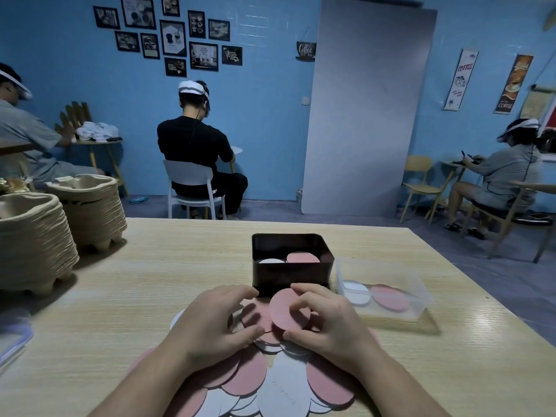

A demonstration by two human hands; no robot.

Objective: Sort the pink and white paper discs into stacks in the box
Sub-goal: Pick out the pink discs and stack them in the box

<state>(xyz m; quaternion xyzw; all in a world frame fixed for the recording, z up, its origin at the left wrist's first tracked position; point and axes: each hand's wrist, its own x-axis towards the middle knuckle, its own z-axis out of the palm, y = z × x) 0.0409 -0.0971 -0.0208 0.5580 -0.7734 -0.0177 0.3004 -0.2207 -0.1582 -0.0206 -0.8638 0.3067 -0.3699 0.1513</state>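
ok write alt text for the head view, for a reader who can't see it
A person's right hand holds a pink disc over a pile of pink and white discs on a wooden table, left hand resting on the pile. Just beyond, a black box holds a white stack and a pink stack, with a clear tub to its right.

Black rectangular metal box (288, 275): white paper-disc stack (271, 260) at 9 o'clock, pink paper-disc stack (302, 257) at 3 o'clock. Loose round paper discs (246, 377) mix pink and white on the pale wood-grain table (150, 296).
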